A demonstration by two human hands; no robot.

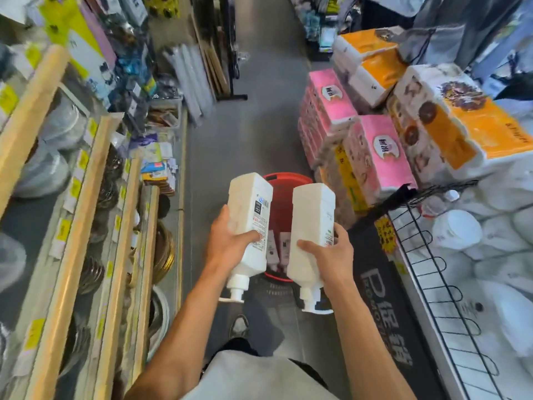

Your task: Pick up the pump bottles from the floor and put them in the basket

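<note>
Two hands each hold one white pump bottle over the red basket (282, 203), pumps turned toward the person. The left hand (230, 243) wraps its fingers round the left bottle (249, 215). The right hand (328, 252) clasps the right bottle (311, 223) likewise. The basket stands on the aisle floor with small tubes (277, 246) inside, near stacked pink tissue packs (377, 157).

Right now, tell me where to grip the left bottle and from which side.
Take the left bottle by its broad body near the shoulder, from the outer left side, as the left hand does: it lies tilted, pump toward the person, and the thin neck offers little hold.
</note>
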